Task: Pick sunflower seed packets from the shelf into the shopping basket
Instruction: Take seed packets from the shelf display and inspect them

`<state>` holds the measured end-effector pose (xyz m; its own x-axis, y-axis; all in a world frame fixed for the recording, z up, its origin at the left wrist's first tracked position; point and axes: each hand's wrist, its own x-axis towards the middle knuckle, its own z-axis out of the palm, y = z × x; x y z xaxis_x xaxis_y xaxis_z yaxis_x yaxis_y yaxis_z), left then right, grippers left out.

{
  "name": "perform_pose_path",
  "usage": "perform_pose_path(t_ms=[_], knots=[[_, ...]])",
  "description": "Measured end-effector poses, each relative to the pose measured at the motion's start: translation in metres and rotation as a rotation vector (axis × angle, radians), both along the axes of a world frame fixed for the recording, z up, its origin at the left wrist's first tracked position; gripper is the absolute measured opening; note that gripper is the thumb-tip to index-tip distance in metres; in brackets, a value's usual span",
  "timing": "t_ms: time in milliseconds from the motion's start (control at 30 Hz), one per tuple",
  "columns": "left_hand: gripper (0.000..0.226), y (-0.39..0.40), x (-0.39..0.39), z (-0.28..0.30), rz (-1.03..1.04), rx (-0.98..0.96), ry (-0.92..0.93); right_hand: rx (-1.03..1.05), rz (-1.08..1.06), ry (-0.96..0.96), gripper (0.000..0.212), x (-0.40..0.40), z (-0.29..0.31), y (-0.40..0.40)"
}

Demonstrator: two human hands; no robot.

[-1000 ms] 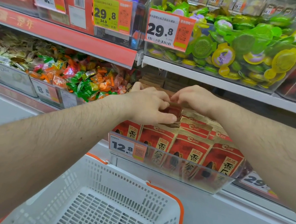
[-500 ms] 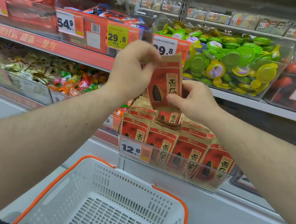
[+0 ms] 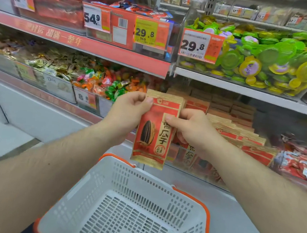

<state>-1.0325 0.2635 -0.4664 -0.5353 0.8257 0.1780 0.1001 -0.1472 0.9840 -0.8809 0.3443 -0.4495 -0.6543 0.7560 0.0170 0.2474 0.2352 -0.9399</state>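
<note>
A red and tan sunflower seed packet (image 3: 152,135) with a dark seed printed on it hangs upright above the far rim of the basket. My left hand (image 3: 128,112) pinches its top left corner. My right hand (image 3: 190,129) grips its right edge, thumb on the front. The white slotted shopping basket (image 3: 101,216) with orange trim sits below, and the part of its inside that I see holds nothing. More of the same packets (image 3: 241,132) stand in rows in a clear bin on the shelf behind my right hand.
Wrapped candies (image 3: 107,83) fill a bin at the left. Green and yellow jelly cups (image 3: 267,59) lie in a clear bin on the shelf above. Price tags (image 3: 199,45) hang on the bin fronts. Red snack bags (image 3: 301,164) sit at the far right.
Both hands lifted one packet out of the shelf bin, raised it, and have now brought it down and toward me over the basket's far rim.
</note>
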Motion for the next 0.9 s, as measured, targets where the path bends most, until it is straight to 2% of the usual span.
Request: perform_pose_path(t_ms=[133, 300, 467, 533, 633, 733, 900], knots=[[0.016, -0.014, -0.003, -0.020, -0.034, -0.083, -0.101, -0.111, -0.040, 0.025, 0.015, -0.007, -0.017, -0.016], [0.018, -0.032, -0.010, -0.044, -0.105, -0.173, -0.225, -0.050, -0.098, -0.008, 0.028, -0.014, -0.048, -0.022], [0.023, -0.041, -0.018, -0.062, -0.139, -0.220, -0.269, -0.076, -0.081, 0.012, 0.037, -0.019, -0.072, -0.026], [0.019, -0.044, -0.022, -0.067, -0.157, -0.256, -0.238, -0.108, -0.057, 0.025, 0.040, -0.018, -0.078, -0.025], [0.013, -0.048, -0.029, -0.072, -0.181, -0.332, -0.097, -0.124, -0.022, 0.013, 0.045, -0.013, -0.085, -0.023], [0.019, -0.050, -0.032, -0.075, -0.149, -0.350, 0.029, -0.057, 0.036, -0.061, 0.046, -0.008, -0.088, -0.021], [0.012, -0.053, -0.031, -0.079, -0.119, -0.295, 0.074, -0.131, 0.091, -0.040, 0.023, 0.002, -0.085, -0.018]])
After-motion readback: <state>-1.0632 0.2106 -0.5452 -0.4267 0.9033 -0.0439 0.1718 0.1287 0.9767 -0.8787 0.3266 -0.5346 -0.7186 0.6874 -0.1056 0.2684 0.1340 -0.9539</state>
